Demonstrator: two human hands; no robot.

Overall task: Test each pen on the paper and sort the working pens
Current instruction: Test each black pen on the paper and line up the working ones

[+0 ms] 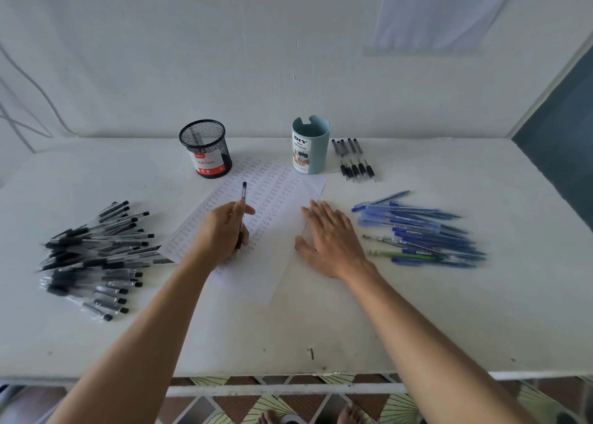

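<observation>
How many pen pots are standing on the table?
2. A round black wire-mesh pot stands behind the white sheet of paper, to the left. A pale blue plastic pot stands at the paper's far right corner. None seem hidden.

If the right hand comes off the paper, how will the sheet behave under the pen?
The paper looks like one thin loose sheet, so it is probably light and floppy. On the smooth table it would likely slide or swivel as the pen drags. The right hand lying flat on its edge suggests it needs pinning.
</observation>
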